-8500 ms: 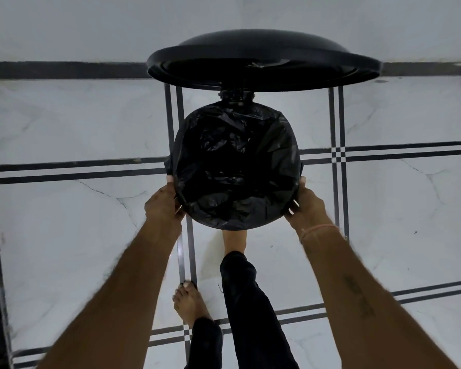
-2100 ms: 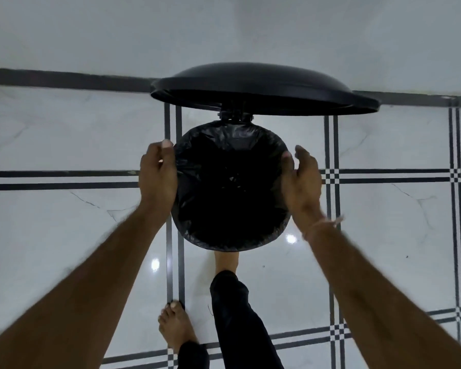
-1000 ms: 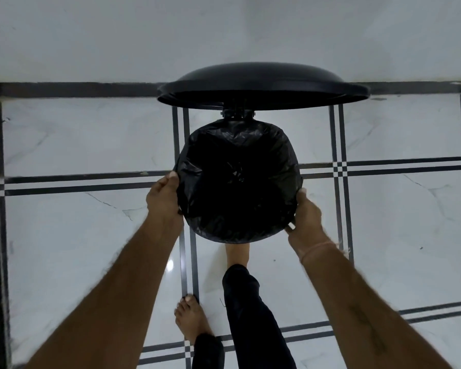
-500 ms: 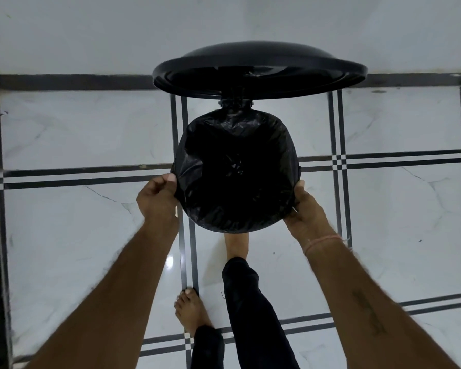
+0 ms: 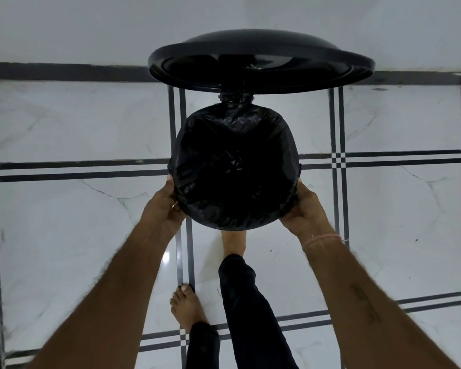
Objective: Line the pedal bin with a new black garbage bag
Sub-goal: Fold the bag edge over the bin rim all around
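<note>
A round black plastic pedal bin (image 5: 299, 166) stands in the middle of the frame on a glossy white marble floor (image 5: 64, 222) crossed by paired dark stripes. Its domed black lid (image 5: 261, 62) is raised, filling the upper centre of the frame and hinged at the far side of the rim. A crinkled black plastic garbage bag (image 5: 234, 166) sits inside the bin, its mouth folded out over the rim all the way round, so the opening reads as a dark, wrinkled circle with the bag's gathered bottom faintly visible deep in the centre.

The left hand (image 5: 163, 206) is at the lower left of the rim, fingers curled under and closed on the bag's folded edge, with the thumb lying along the plastic. The right hand (image 5: 306, 209) mirrors it at the lower right of the rim, likewise clasped on the bag edge against the bin wall; a thin pale thread bracelet (image 5: 321, 239) circles that wrist. Both bare forearms run in from the bottom corners.

Below the bin, a bare foot (image 5: 233, 242) reaches forward under its near edge, where a pedal would be hidden from view, with a black trouser leg (image 5: 248, 310) behind it. The other bare foot (image 5: 186, 307) rests flat on the floor at lower centre.
</note>
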A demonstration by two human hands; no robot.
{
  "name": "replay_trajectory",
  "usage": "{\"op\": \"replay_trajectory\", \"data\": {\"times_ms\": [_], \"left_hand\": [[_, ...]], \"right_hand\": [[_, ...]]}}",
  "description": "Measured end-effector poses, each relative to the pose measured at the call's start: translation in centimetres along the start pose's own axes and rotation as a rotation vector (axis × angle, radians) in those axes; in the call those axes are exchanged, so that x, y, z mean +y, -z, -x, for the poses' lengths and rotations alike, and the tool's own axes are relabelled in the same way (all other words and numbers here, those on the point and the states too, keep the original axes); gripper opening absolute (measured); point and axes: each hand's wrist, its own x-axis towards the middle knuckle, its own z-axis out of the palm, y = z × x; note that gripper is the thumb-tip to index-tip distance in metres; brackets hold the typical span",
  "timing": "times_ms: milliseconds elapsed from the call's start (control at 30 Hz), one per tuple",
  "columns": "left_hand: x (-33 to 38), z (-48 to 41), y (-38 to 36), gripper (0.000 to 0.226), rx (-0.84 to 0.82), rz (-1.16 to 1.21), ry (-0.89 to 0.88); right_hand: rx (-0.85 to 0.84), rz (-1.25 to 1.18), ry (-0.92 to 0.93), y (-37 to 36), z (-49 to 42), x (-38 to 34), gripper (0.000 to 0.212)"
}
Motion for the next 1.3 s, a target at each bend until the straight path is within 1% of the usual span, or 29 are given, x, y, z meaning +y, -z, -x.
{"op": "replay_trajectory", "data": {"times_ms": [67, 133, 167, 233, 333, 400, 467, 533, 633, 700, 733, 800, 900, 1000, 1100, 1133, 1200, 1233, 1300], "left_hand": [[-0.1, -0.2, -0.3, 0.041, -0.042, -0.018, 0.016], [-0.7, -0.2, -0.4, 0.052, -0.044, -0.008, 0.014], [-1.1, -0.1, -0.2, 0.053, -0.036, 0.013, -0.007], [-2.1, 0.5, 0.3, 0.047, -0.009, 0.069, -0.048], [-3.4, 1.5, 0.6, 0.037, -0.006, 0.126, 0.0], [-3.7, 1.5, 0.8, 0.04, 0.007, 0.177, 0.014], [-4.0, 1.4, 0.6, 0.046, 0.011, 0.241, 0.0], [-5.0, 1.4, 0.4, 0.042, 0.014, 0.327, -0.015], [-7.4, 2.5, 0.4, 0.031, -0.003, 0.39, 0.079], [-8.7, 3.7, 0.3, 0.026, -0.033, 0.414, 0.162], [-9.0, 4.2, 0.3, 0.023, -0.04, 0.434, 0.172], [-9.0, 4.3, -0.2, 0.02, -0.02, 0.475, 0.149], [-8.9, 3.4, -0.9, 0.026, 0.023, 0.481, 0.106], [-9.0, 3.2, -0.8, 0.031, 0.027, 0.46, 0.081], [-7.7, 2.6, 0.0, 0.047, -0.014, 0.453, 0.021], [-6.9, 2.4, 0.2, 0.047, -0.026, 0.431, 0.006], [-5.2, 1.9, 0.4, 0.036, -0.048, 0.352, 0.006], [-4.6, 1.7, 0.5, 0.035, -0.061, 0.315, 0.013], [-3.9, 1.4, 0.8, 0.042, -0.079, 0.247, 0.045]], "right_hand": [[0.008, -0.005, 0.015, -0.2, 0.0, 0.1, 0.041], [0.03, -0.025, 0.023, -0.1, 0.1, 0.4, 0.041], [0.04, -0.039, 0.027, 0.0, 0.2, 0.7, 0.04], [0.052, -0.059, 0.016, 0.4, 0.7, 1.3, 0.038], [0.058, -0.058, -0.055, 0.9, 1.6, 2.2, 0.041], [0.056, -0.104, -0.061, 0.9, 1.7, 2.5, 0.04], [0.073, -0.181, -0.024, 0.7, 1.6, 2.8, 0.038], [0.089, -0.233, 0.002, 0.6, 1.8, 3.6, 0.038], [0.111, -0.244, -0.087, 0.9, 3.1, 5.9, 0.034], [0.111, -0.307, -0.158, 0.8, 4.0, 7.0, 0.035], [0.11, -0.353, -0.177, 0.5, 4.3, 7.3, 0.036], [0.105, -0.45, -0.184, -0.2, 4.5, 7.5, 0.037], [0.102, -0.52, -0.163, -0.7, 4.2, 7.4, 0.034], [0.086, -0.446, -0.142, -0.6, 3.5, 6.8, 0.03], [0.043, -0.399, -0.106, -0.3, 2.6, 5.1, 0.035], [0.007, -0.373, -0.087, -0.2, 2.3, 4.2, 0.037], [-0.065, -0.289, -0.073, -0.2, 1.8, 2.5, 0.036], [-0.088, -0.242, -0.076, -0.2, 1.6, 1.8, 0.035], [-0.105, -0.163, -0.079, -0.2, 1.2, 0.7, 0.032]]}}
